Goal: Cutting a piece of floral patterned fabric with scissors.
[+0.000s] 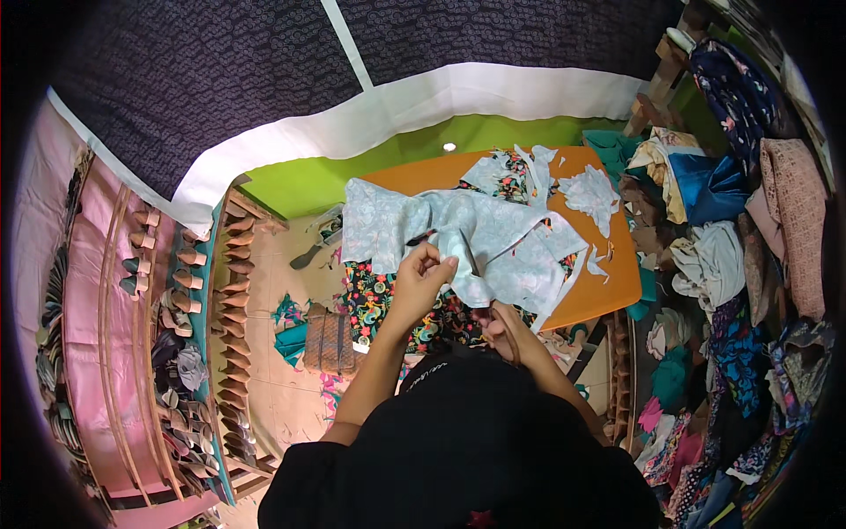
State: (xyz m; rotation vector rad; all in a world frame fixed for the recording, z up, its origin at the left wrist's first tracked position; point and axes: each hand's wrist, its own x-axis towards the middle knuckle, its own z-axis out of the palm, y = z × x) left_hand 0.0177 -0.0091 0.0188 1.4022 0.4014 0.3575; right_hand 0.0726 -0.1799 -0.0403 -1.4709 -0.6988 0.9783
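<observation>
I'm mid-cut: my left hand [421, 275] pinches the pale blue printed cotton fabric [458, 234] taut at twelve o'clock on the orange bench [608, 291], my right hand [499, 328] seemingly closed on dark scissors [469, 256], which next need steady guiding.

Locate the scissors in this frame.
In the head view, the scissors sit near the centre, blades over the pale blue fabric on the orange table, between the left hand and right hand.
</observation>
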